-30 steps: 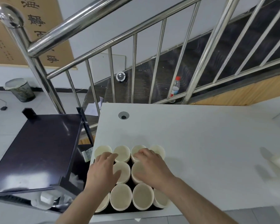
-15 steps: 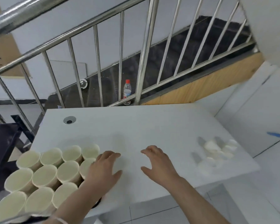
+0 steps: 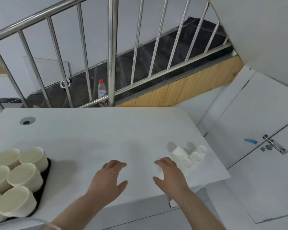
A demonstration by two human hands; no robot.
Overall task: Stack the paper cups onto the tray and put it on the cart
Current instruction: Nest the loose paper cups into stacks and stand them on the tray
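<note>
Head camera looks steeply down, close over the white table

White table — tray, cups

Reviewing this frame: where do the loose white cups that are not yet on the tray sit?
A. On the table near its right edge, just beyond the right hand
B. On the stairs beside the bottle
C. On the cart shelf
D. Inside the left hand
A: the loose white cups lie clustered on the table near its right edge, just past the right hand, which holds nothing.
</note>
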